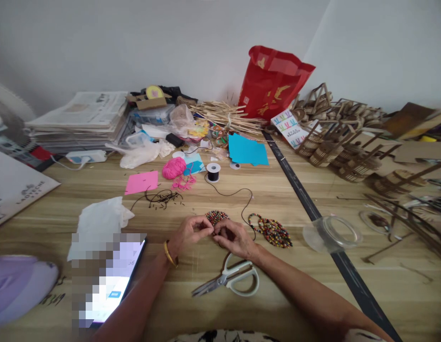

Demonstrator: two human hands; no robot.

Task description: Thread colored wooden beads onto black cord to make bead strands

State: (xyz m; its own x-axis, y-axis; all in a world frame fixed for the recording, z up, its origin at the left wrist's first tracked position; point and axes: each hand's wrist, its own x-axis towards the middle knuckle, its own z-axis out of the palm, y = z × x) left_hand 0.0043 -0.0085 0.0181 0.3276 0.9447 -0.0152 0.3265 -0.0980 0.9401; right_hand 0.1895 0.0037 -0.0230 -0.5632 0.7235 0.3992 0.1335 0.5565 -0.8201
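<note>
Head view: left hand (193, 232) and right hand (238, 238) pinch, on what I can't tell; the slack cord (251, 193) might snag if the right drags it.

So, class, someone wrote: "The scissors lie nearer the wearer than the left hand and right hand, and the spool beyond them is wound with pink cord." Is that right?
Not quite: the head view shows black cord, not pink, on the spool. The scissors do lie nearer the wearer than the left hand and right hand.
</note>
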